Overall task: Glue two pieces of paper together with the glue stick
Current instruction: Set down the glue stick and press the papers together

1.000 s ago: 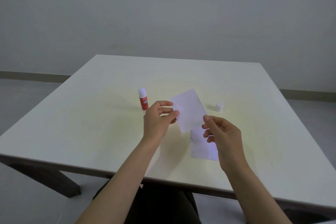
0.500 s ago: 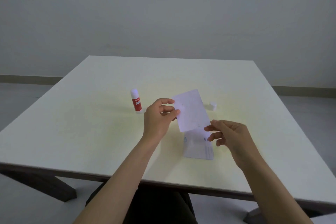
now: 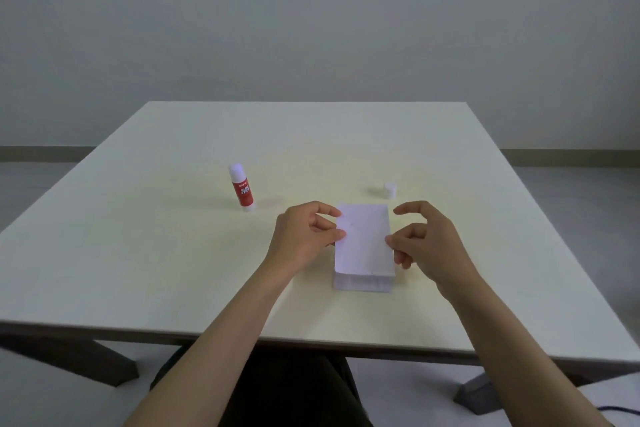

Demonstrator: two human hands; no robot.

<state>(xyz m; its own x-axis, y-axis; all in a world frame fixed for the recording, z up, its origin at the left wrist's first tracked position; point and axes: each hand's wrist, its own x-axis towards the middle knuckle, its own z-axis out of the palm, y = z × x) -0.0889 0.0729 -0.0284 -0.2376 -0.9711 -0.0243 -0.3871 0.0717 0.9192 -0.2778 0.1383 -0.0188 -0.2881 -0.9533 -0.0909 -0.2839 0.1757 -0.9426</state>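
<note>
A white sheet of paper [image 3: 363, 241] is held flat just over a second white sheet [image 3: 362, 283] that lies on the table; only the lower sheet's near strip shows. My left hand [image 3: 304, 241] pinches the upper sheet's left edge. At the right edge, my right hand [image 3: 426, 243] pinches it with thumb and bent fingers, index finger raised. A red glue stick [image 3: 242, 188] stands upright, uncapped, to the left of the papers. Its white cap [image 3: 390, 190] lies beyond the papers to the right.
The white table [image 3: 173, 253] has its near edge just in front of my forearms. Dark table legs show below it at both sides. A plain grey wall stands behind.
The upper sheet went from tilted in the air, held by the left hand, down to flat above the lower sheet. My right hand came back to its right edge.
</note>
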